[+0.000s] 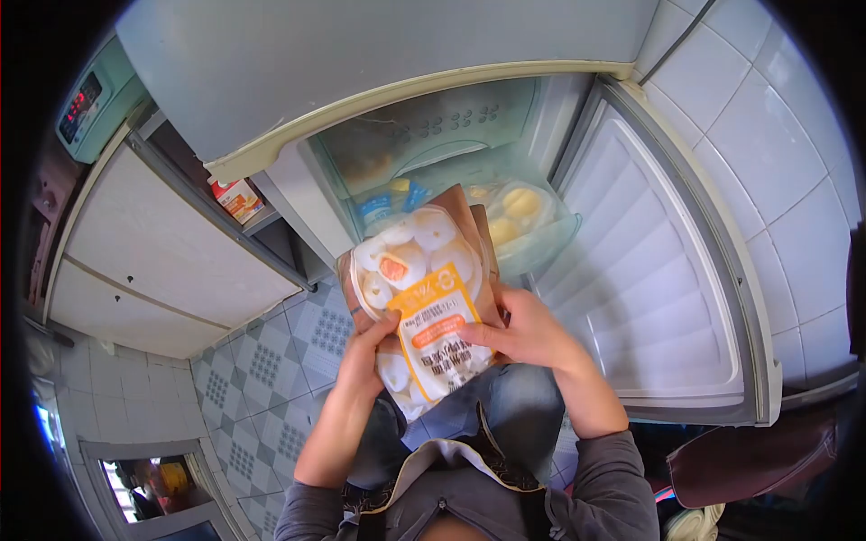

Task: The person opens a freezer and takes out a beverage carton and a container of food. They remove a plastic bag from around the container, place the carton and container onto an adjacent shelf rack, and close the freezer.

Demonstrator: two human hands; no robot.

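A brown bag of frozen buns (424,243), printed with white round buns and a yellow label, is held up over my lap. My left hand (368,353) grips its left edge, thumb on the front. On the opposite side, my right hand (523,332) is closed round the edge, its thumb across the label. Behind the bag is an open freezer compartment (451,122). Its pulled-out drawer (538,261) holds yellowish round buns (520,204) in clear plastic and a blue-and-white packet (379,209). The bag hides part of the drawer.
The freezer door (645,261) stands open on the right, beside a tiled wall (767,144). White cabinets (167,225) are on the left, with a red-and-white carton (238,200) on a shelf nearby. A dark red padded item (753,455) is at lower right.
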